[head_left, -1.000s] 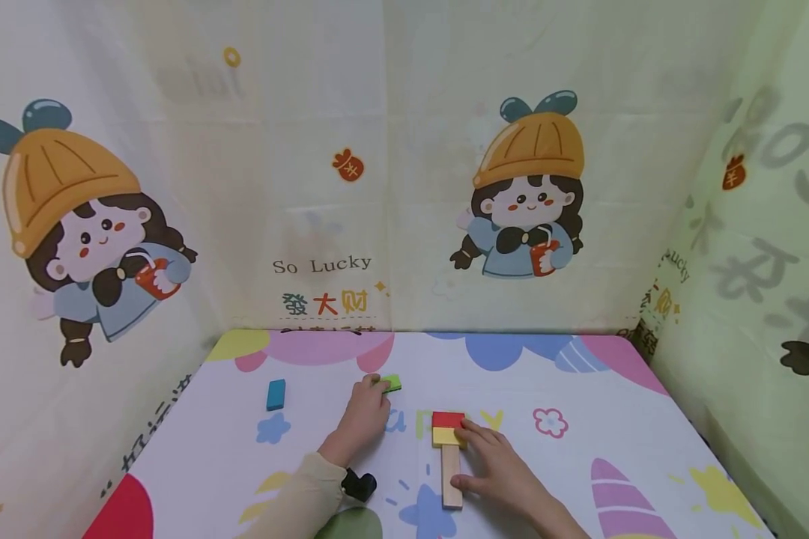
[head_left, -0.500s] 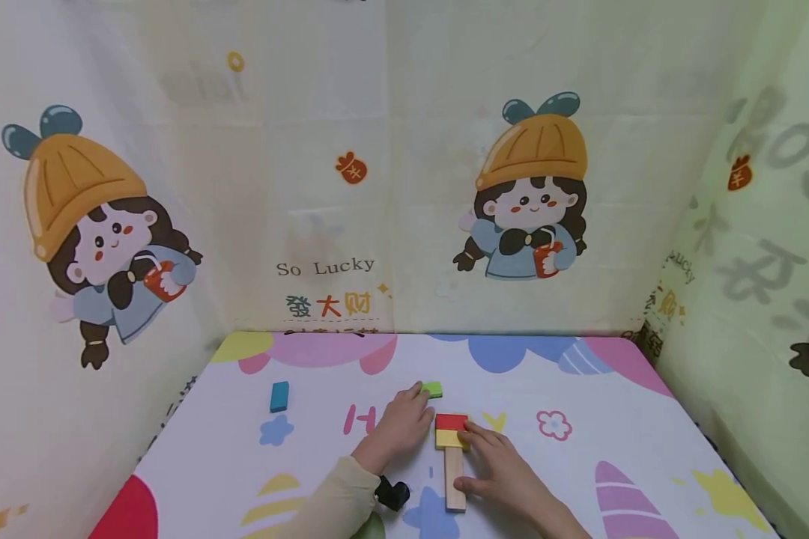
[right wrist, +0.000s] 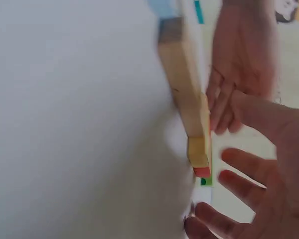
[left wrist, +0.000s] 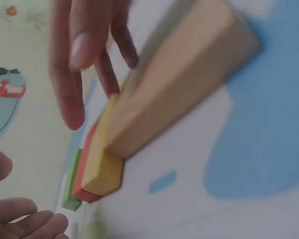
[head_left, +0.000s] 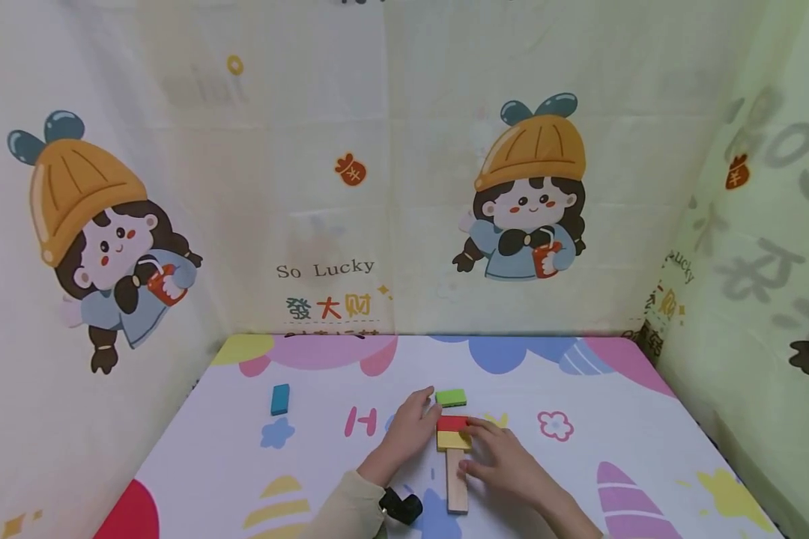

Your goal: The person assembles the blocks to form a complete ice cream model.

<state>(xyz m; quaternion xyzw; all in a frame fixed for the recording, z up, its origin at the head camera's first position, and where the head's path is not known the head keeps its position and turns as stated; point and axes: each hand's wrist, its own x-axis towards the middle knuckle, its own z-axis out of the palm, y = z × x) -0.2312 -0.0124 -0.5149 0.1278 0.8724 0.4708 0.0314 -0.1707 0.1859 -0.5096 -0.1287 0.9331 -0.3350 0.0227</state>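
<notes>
A green block (head_left: pixel 451 397) lies crosswise on the table behind a red block (head_left: pixel 452 424), with a narrow gap between them. The red block sits against a yellow block (head_left: pixel 453 441), and a long plain wooden block (head_left: pixel 456 483) runs from the yellow one toward me. My left hand (head_left: pixel 411 430) is beside the left ends of the green and red blocks, fingers extended and holding nothing. My right hand (head_left: pixel 508 460) spreads along the right side of the row, fingertips right at the red and yellow blocks and thumb near the wooden block.
A blue block (head_left: pixel 279 400) lies apart at the back left of the printed table (head_left: pixel 195 464). A patterned curtain (head_left: pixel 418 224) hangs along the table's back and sides. My left wrist wears a black device (head_left: pixel 402 507).
My left hand has slid the green block rightward across the table to a spot behind the red block and let it go. The right hand has stayed by the row.
</notes>
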